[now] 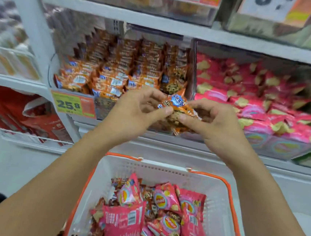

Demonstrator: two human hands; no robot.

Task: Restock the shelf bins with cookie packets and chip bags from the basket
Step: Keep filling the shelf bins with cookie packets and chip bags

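Cookie packet (177,111), pinched between left hand (140,107) and right hand (214,122). Held before cookie bin (76,78), above basket (214,216).

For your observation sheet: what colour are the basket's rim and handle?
Orange, on a white basket; the head view shows it best.

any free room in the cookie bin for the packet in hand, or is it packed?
Both hands hold the cookie packet. The cookie bin is crowded with rows; its front right corner, beside the pink chip bags, looks least stacked.
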